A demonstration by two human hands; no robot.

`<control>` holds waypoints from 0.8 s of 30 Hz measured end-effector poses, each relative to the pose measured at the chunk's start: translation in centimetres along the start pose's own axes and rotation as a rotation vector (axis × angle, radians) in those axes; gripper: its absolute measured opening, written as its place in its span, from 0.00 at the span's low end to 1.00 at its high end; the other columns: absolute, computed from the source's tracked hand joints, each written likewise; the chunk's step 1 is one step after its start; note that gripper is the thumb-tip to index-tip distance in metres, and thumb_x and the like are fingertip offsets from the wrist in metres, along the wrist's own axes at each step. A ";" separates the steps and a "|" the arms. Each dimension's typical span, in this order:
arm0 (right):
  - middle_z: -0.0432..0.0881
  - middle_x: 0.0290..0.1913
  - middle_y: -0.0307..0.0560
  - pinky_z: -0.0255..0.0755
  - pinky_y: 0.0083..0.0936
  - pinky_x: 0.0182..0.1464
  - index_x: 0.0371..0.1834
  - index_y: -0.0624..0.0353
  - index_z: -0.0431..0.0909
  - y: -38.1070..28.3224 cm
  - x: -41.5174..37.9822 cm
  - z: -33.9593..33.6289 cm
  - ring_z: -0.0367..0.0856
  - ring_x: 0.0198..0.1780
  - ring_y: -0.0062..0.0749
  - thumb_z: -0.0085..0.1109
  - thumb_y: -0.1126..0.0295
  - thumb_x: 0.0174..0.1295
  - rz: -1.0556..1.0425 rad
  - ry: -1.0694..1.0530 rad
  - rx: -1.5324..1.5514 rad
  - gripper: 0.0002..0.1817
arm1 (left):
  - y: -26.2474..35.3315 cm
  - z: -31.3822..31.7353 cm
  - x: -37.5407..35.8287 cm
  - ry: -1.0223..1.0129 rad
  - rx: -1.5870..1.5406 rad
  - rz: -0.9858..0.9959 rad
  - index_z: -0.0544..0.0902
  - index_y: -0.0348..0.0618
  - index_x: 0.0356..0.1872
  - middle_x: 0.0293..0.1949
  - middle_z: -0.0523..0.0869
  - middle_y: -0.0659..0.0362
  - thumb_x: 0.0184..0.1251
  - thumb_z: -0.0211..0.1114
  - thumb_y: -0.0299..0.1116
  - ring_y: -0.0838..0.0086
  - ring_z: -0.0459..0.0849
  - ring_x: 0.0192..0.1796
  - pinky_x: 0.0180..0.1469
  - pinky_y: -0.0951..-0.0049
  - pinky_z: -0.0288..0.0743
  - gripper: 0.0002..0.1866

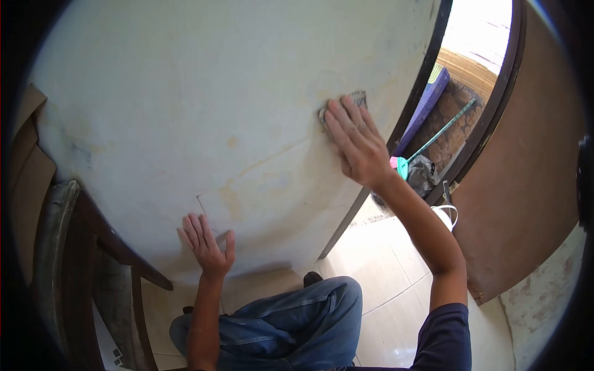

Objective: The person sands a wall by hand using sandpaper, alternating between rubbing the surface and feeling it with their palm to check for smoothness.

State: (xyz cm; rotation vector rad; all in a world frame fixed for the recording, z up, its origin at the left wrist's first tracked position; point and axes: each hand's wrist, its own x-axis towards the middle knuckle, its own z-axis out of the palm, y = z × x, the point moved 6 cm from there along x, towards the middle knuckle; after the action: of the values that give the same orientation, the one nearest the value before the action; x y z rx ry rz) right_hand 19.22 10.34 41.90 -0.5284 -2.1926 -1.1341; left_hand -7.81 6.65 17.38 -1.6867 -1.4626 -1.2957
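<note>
right hand (361, 147) pressing sandpaper (359, 98) against white panel (154, 93)
long side crosswise under its fingertips — left hand (208, 247) farther, lower left, fingers spread

No text we can read for certain. Dark print marks on sheet (359, 98) under right hand (360, 151): we see letter-like shapes, partly hidden, too small and blurred for us to make out.
</note>
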 end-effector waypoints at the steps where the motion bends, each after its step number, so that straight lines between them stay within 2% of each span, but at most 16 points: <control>1: 0.71 0.72 0.54 0.60 0.46 0.74 0.69 0.62 0.71 -0.3 0.2 0.6 0.67 0.74 0.49 0.57 0.74 0.61 -0.029 0.013 -0.002 0.29 | -0.5 0.7 -1.1 -0.045 0.039 0.023 0.59 0.24 0.72 0.75 0.57 0.32 0.67 0.64 0.48 0.37 0.51 0.78 0.75 0.33 0.37 0.43; 4: 0.74 0.70 0.55 0.61 0.47 0.73 0.67 0.63 0.74 -2.1 1.4 1.9 0.69 0.73 0.50 0.55 0.76 0.62 -0.265 -0.069 0.107 0.26 | -0.3 1.1 -2.0 -0.171 0.062 0.009 0.57 0.22 0.72 0.74 0.55 0.30 0.67 0.64 0.52 0.35 0.48 0.78 0.75 0.30 0.34 0.46; 7: 0.74 0.69 0.56 0.61 0.48 0.72 0.67 0.64 0.74 0.1 5.2 0.5 0.70 0.72 0.50 0.55 0.75 0.63 -0.202 0.116 0.008 0.26 | 0.1 0.6 -1.4 -0.221 0.048 -0.010 0.57 0.20 0.71 0.73 0.55 0.28 0.67 0.64 0.53 0.33 0.48 0.77 0.74 0.29 0.34 0.47; 8: 0.75 0.68 0.56 0.61 0.48 0.73 0.67 0.65 0.74 1.2 6.6 -0.5 0.70 0.72 0.49 0.55 0.75 0.64 -0.060 0.195 -0.022 0.26 | 0.1 0.6 -1.5 -0.233 0.038 -0.013 0.58 0.20 0.70 0.73 0.56 0.28 0.66 0.64 0.54 0.33 0.49 0.77 0.74 0.29 0.34 0.47; 10: 0.75 0.69 0.55 0.59 0.47 0.74 0.68 0.65 0.73 0.7 8.3 -0.6 0.70 0.72 0.49 0.56 0.74 0.63 0.039 0.283 -0.128 0.27 | -0.1 0.9 -1.8 -0.265 0.048 -0.013 0.59 0.20 0.70 0.72 0.57 0.28 0.66 0.64 0.54 0.32 0.50 0.77 0.73 0.27 0.35 0.47; 13: 0.75 0.69 0.53 0.58 0.46 0.75 0.68 0.64 0.73 -4.3 7.6 2.3 0.70 0.73 0.49 0.57 0.72 0.63 -0.401 -0.079 0.068 0.28 | -0.3 1.0 -1.9 -0.266 0.047 0.003 0.60 0.20 0.69 0.71 0.58 0.28 0.66 0.64 0.54 0.32 0.51 0.76 0.73 0.26 0.36 0.46; 16: 0.75 0.70 0.50 0.58 0.44 0.75 0.70 0.62 0.72 -2.9 10.3 1.1 0.70 0.73 0.47 0.57 0.70 0.63 -0.355 -0.017 -0.002 0.29 | -0.3 1.1 -1.8 -0.238 0.056 0.029 0.60 0.20 0.68 0.71 0.59 0.28 0.66 0.64 0.54 0.32 0.51 0.76 0.72 0.25 0.38 0.46; 17: 0.75 0.70 0.49 0.59 0.44 0.75 0.70 0.60 0.72 -1.8 11.4 0.2 0.70 0.73 0.43 0.55 0.70 0.65 -0.165 0.089 -0.053 0.28 | -0.2 1.0 -1.9 -0.232 0.060 0.034 0.61 0.21 0.68 0.71 0.60 0.28 0.66 0.64 0.54 0.32 0.52 0.76 0.72 0.25 0.38 0.46; 20: 0.75 0.70 0.48 0.61 0.44 0.75 0.70 0.60 0.72 -3.9 10.6 2.1 0.71 0.73 0.43 0.55 0.70 0.65 -0.258 0.073 0.004 0.27 | -0.5 1.3 -2.3 -0.260 0.031 0.017 0.61 0.22 0.68 0.70 0.60 0.29 0.65 0.65 0.54 0.32 0.53 0.75 0.71 0.25 0.39 0.46; 21: 0.75 0.70 0.49 0.62 0.46 0.74 0.69 0.61 0.73 -5.9 10.0 2.7 0.70 0.73 0.45 0.56 0.69 0.65 -0.442 -0.113 0.082 0.27 | -0.6 1.3 -2.2 -0.256 0.030 0.015 0.61 0.22 0.68 0.70 0.61 0.30 0.65 0.65 0.54 0.32 0.53 0.75 0.71 0.25 0.39 0.46; 24: 0.75 0.69 0.50 0.62 0.47 0.73 0.69 0.61 0.73 -5.4 12.3 1.4 0.70 0.72 0.47 0.58 0.69 0.63 -0.458 -0.058 -0.001 0.28 | -0.5 1.3 -2.1 -0.254 0.021 0.010 0.62 0.24 0.68 0.70 0.61 0.30 0.65 0.65 0.55 0.33 0.54 0.75 0.71 0.25 0.39 0.45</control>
State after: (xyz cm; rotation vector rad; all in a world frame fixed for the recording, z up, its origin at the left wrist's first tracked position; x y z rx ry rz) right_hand 6.51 9.33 46.40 -0.0535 -2.4355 -1.3615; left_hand -7.81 7.00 14.86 -1.8975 -1.6009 -1.0869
